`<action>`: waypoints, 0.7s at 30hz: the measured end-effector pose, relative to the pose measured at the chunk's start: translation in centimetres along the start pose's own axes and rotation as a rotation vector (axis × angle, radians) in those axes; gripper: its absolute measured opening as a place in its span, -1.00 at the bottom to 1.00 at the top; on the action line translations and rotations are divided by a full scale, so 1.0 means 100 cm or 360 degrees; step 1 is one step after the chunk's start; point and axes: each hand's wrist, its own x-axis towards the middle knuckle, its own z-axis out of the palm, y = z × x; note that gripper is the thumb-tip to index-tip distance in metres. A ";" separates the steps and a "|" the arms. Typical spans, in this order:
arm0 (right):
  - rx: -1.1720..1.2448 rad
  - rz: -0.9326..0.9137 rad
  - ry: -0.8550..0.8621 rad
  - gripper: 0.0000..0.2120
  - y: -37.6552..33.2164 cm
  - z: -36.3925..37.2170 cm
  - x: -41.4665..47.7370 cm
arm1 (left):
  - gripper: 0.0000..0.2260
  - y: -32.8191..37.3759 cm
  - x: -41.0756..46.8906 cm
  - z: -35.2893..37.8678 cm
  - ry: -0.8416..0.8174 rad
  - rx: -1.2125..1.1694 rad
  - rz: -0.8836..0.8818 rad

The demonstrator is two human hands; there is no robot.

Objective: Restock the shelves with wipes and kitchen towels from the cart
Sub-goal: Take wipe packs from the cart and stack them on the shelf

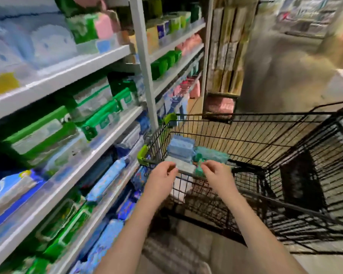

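wipes pack (186, 168) lies crosswise, left hand (162, 175) at its 9 o'clock, right hand (216, 175) at 3, both half-curled, can't tell if gripping

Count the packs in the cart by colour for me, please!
Blue pack: 1
Teal pack: 1
Pale pack: 1
Total: 3, as far as the blur lets me tell; stacked ones could hide more.

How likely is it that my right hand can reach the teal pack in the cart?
Probably yes. The right hand hovers right at the teal pack, which lies uncovered on top in the open cart.
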 end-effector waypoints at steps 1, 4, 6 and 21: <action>-0.0062 0.0056 -0.0021 -0.78 0.013 -0.004 0.015 | -0.75 0.004 0.017 0.012 -0.0049 0.0049 -0.0025; -0.0261 0.0208 -0.0195 -0.79 0.050 -0.015 0.052 | -0.75 0.005 0.062 0.049 -0.0208 0.0101 -0.0067; -0.0332 0.0331 -0.0312 -0.78 0.070 -0.021 0.073 | -0.74 0.003 0.087 0.069 -0.0315 0.0134 -0.0107; -0.0313 0.1150 -0.0458 -0.70 0.200 0.005 0.200 | -0.67 -0.062 0.285 0.210 -0.1048 0.0339 -0.0351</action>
